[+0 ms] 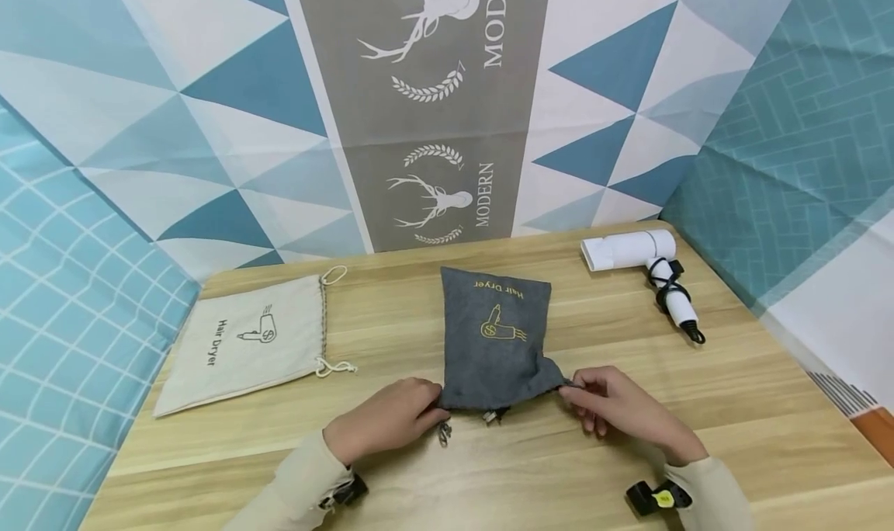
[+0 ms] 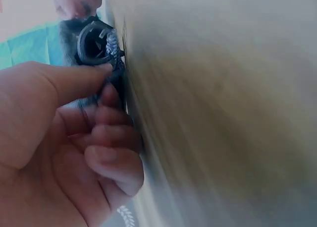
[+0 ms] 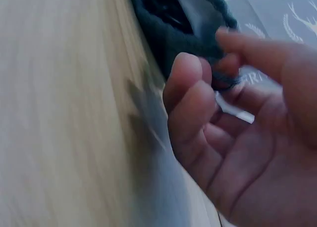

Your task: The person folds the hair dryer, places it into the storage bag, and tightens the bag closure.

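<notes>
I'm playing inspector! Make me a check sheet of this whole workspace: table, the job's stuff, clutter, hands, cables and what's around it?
Surface: wood-look table, light brown.
Job's things: grey bag with yellow "Hair Dryer" print, its mouth toward the person; a small object pokes out there, too hidden to name.
Clutter: cream drawstring bag lying at left; white hair dryer at far right.
Grippers: left hand and right hand each pinch one near corner of the grey bag.
Cables: black cord wrapped around the dryer's handle.
Surroundings: patterned backdrop behind, with triangles, deer heads and "MODERN".
</notes>
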Available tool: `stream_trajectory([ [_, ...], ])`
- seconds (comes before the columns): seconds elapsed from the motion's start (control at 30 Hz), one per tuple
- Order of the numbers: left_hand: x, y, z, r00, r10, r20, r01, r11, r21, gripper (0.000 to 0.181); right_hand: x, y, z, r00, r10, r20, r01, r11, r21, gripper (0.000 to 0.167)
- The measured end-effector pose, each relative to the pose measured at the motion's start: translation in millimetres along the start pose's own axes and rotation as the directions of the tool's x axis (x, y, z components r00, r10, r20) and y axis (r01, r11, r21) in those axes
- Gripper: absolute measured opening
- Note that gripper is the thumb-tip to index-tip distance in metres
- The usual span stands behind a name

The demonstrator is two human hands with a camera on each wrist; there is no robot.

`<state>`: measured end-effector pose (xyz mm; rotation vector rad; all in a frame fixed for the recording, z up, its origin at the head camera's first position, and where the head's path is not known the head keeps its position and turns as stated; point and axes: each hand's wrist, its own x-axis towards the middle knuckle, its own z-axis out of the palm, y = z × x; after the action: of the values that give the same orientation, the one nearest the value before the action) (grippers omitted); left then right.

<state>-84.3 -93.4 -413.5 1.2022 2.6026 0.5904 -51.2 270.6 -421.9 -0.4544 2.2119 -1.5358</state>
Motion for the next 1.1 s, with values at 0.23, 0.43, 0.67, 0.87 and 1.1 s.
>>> stream_trajectory([
  [0.23,-11.9,-5.9,-3.0,0.985,0.078,-0.153,-0.076,0.997,0.022,0.021,9.1,4.4,3.4,0.951,-0.237,-0.197,0.192,0.956,-0.222,0.027],
  [0.43,-16.9,-5.6,-10.4,0.964,0.089,-0.25,-0.066,0.993,0.1,0.012,4.9,6.0,4.0,0.842,-0.403,-0.36,0.154,0.818,-0.555,0.017],
  [0.67,-29.6,-11.4,-21.3,0.968,0.033,-0.248,0.01,0.985,0.172,0.018,-8.7,8.3,-12.8,0.861,-0.384,-0.332,0.128,0.797,-0.59,0.014],
  [0.87,-44.7,-19.3,-27.9,0.964,-0.017,-0.267,0.079,0.971,0.224,0.02,-13.0,3.6,-24.7,0.882,-0.343,-0.324,0.09,0.796,-0.598,0.01],
  [1.1,-64.2,-25.3,-31.4,0.958,-0.096,-0.269,0.162,0.959,0.233,0.032,-19.3,7.6,-30.5,0.865,-0.334,-0.375,0.037,0.788,-0.615,0.016],
])
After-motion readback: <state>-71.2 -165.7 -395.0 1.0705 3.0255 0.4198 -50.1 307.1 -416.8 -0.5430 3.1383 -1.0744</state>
